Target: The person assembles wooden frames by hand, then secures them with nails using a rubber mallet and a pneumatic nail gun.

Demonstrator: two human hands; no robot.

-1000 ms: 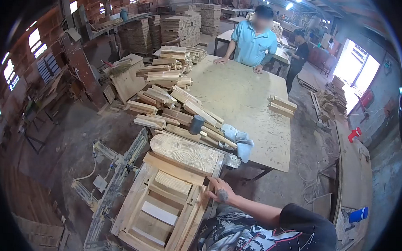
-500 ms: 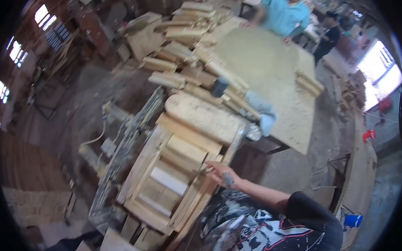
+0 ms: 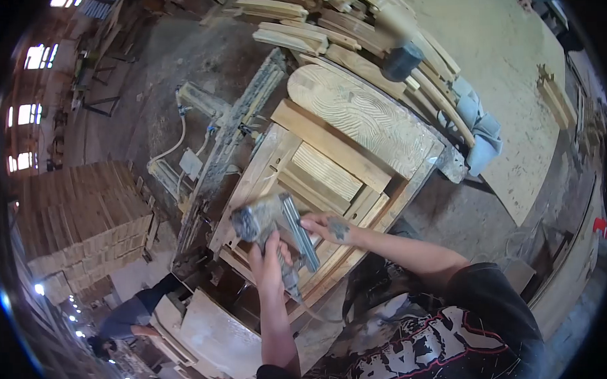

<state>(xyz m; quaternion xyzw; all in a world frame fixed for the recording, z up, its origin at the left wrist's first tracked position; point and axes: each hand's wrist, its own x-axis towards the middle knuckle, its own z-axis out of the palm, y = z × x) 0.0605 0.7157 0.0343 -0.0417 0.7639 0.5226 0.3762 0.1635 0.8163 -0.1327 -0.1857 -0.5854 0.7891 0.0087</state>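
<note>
A worn pneumatic nail gun [image 3: 261,218] is held above a wooden frame assembly. My left hand [image 3: 269,261] is wrapped round its handle, and a thin hose trails from the lower end. On the other side, the fingers of my right hand [image 3: 328,227] are closed on the silver magazine [image 3: 300,231]. Under the tool lies the wooden frame [image 3: 275,147], with slats and panels inside. A thicker wooden board [image 3: 332,145] lies across its upper end. Beyond that is a rounded, pale wooden board [image 3: 361,114] with wavy grain.
Behind are piled wood strips [image 3: 352,37], a black mallet head [image 3: 402,60], a grey-blue cloth [image 3: 482,133] and a large tabletop [image 3: 493,62]. A metal clamp rail [image 3: 231,138] runs along the left. Stacked planks [image 3: 84,224] and a bending person [image 3: 134,312] are at lower left.
My left hand has come into view with the nail gun. My right hand, earlier at the frame's edge, now grips its magazine. The view has tilted down and closer.
</note>
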